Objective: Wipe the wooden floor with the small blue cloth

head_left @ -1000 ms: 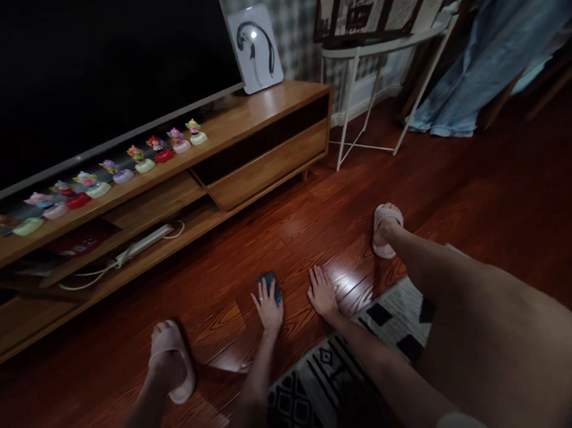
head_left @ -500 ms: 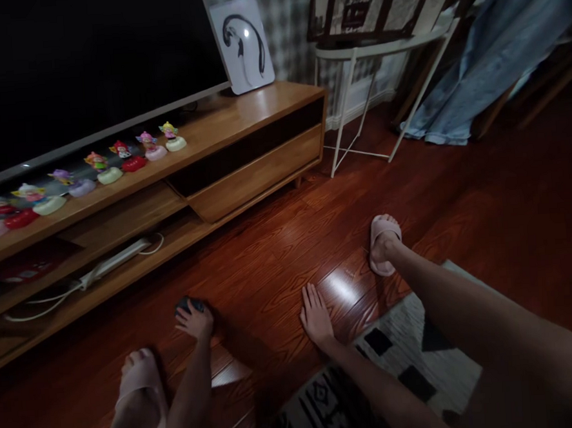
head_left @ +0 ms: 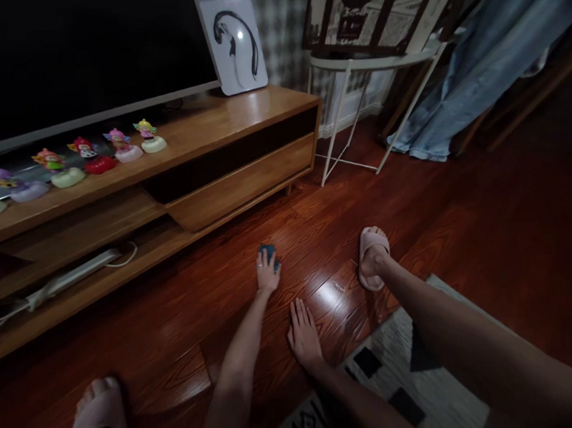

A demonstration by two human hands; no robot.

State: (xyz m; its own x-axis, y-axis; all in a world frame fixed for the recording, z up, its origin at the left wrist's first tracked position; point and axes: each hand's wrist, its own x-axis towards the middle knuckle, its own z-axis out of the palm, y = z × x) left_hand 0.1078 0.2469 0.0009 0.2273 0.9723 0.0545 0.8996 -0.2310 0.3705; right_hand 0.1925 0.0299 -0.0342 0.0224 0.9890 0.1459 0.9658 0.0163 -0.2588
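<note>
My left hand (head_left: pixel 268 277) reaches forward over the floor with its fingers laid over a small dark blue cloth (head_left: pixel 269 248) and pressing it against the boards. Most of the cloth is covered by the fingers; its top and right edges show. A ring sits on one finger. Closer to me, my right hand (head_left: pixel 305 337) lies flat on the wooden floor (head_left: pixel 213 289), fingers stretched out, with nothing in it.
A low wooden TV cabinet (head_left: pixel 246 197) runs along the left, carrying several small figurines (head_left: pixel 119 143) and a white box (head_left: pixel 235 46). Behind it stands a white-legged table (head_left: pixel 345 117). My slippered feet (head_left: pixel 372 260) flank my arms, and a patterned rug (head_left: pixel 391 356) lies below right.
My left hand has swept the cloth across the floor, forward and to the right, beyond my right hand. My right hand stays flat on the floor. The view has shifted slightly right.
</note>
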